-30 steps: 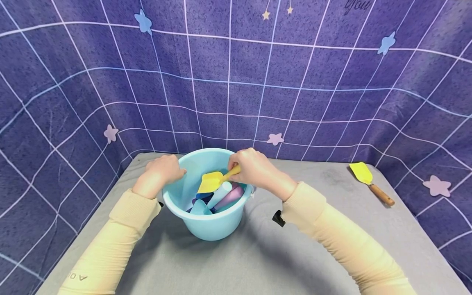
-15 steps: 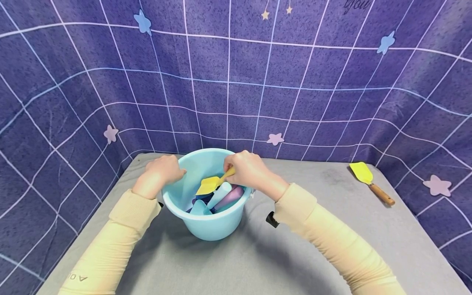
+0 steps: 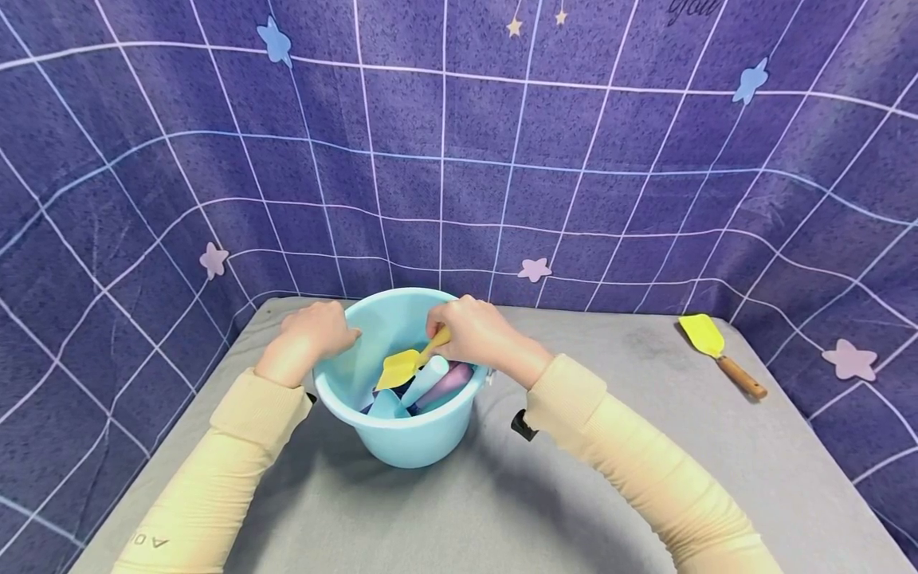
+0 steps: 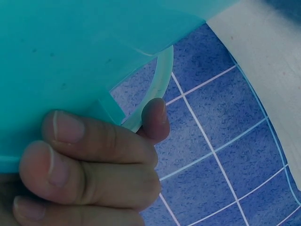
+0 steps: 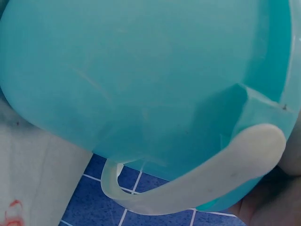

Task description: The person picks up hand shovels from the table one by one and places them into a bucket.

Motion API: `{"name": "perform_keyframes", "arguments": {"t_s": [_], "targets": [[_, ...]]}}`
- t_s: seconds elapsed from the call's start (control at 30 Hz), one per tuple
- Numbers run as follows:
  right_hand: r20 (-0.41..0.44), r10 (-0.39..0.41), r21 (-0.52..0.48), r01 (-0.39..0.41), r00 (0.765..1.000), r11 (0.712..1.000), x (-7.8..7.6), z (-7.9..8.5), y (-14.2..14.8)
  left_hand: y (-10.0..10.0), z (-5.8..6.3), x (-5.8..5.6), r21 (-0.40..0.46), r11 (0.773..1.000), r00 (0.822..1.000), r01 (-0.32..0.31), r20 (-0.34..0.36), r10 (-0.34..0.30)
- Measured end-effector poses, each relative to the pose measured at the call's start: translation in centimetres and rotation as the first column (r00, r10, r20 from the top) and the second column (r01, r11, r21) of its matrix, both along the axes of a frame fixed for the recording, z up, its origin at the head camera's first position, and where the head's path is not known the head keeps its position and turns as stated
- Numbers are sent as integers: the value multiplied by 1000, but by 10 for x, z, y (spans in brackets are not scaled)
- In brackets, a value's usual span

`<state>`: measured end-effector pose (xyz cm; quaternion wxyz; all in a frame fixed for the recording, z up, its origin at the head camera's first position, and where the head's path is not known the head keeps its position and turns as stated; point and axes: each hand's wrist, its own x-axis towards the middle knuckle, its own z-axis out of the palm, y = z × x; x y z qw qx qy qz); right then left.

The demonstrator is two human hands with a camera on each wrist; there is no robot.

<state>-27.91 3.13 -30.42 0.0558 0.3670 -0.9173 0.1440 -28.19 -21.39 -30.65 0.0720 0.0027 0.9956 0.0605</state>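
Note:
A light blue bucket point(image 3: 416, 442) stands on the grey surface. My left hand point(image 3: 314, 331) grips its left rim; in the left wrist view its curled fingers point(image 4: 113, 143) lie against the outer wall. With my right hand point(image 3: 475, 331) I hold a yellow toy shovel point(image 3: 398, 369) by its handle, over the bucket's right rim. The shovel's blade slopes down inside the bucket, above the other pieces. Below it lie a light blue shovel point(image 3: 426, 381), a purple piece point(image 3: 446, 386) and dark blue pieces partly hidden. The right wrist view shows mostly the bucket's outside, the right fingers being hidden.
A yellow-bladed spatula with a wooden handle point(image 3: 742, 378) lies on the far right of the grey cloth surface point(image 3: 617, 446). The bucket's whitish carrying handle point(image 5: 197, 181) hangs along its outside. A purple gridded curtain point(image 3: 473, 191) rises behind and at both sides.
My right hand has shifted left and slightly down, bringing the yellow shovel's blade lower into the bucket. The left hand has stayed at the rim.

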Motion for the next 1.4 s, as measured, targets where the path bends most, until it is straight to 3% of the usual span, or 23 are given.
{"name": "perform_keyframes", "arguments": {"t_s": [0.7,1.27,1.4], "targets": [[8,40,93,-40,999,995,4,-5,-4,2,0,-1,0,1000,1000,-2,9,2],[110,93,-41,-89,990,995,9,11,10,1,1,-1,2,1000,1000,11,-3,-11],[101,91,-45,-87,991,995,10,17,18,0,0,0,4,1000,1000,7,8,-7]]}}
